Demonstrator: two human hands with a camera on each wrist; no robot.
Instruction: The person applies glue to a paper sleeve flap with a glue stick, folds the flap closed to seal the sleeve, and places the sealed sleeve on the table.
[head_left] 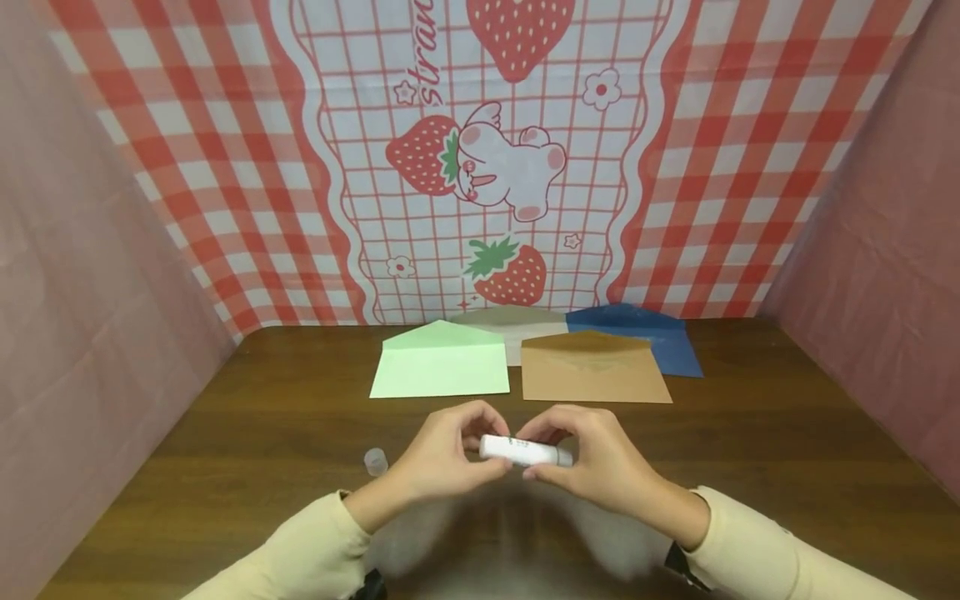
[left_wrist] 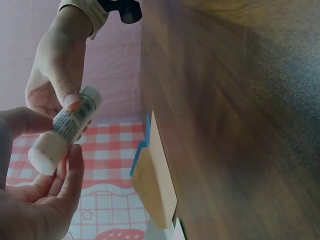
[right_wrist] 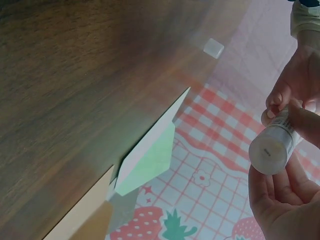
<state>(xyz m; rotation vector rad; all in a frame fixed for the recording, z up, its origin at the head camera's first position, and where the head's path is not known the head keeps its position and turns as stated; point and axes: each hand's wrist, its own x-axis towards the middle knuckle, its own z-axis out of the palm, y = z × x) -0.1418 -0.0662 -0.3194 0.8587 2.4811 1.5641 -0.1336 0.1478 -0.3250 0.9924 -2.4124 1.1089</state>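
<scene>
Above the wooden table both hands hold a white glue stick (head_left: 525, 451), lying nearly level with printed text on its side. My left hand (head_left: 442, 450) pinches its left part between thumb and fingers. The right end is gripped by my right hand (head_left: 600, 454), and the flat round base of the stick (right_wrist: 270, 152) shows in the right wrist view. A plain white end (left_wrist: 46, 152) faces the left wrist camera. On the table, left of the left hand, sits a small translucent cap (head_left: 376, 461), apart from the stick.
Toward the back lie a light green envelope (head_left: 442, 371) and a brown envelope (head_left: 596, 379), flaps open. Behind them are a grey envelope (head_left: 536, 333) and a blue envelope (head_left: 678, 350), partly covered. A strawberry-print cloth (head_left: 510, 167) hangs at the back, pink cloth at both sides.
</scene>
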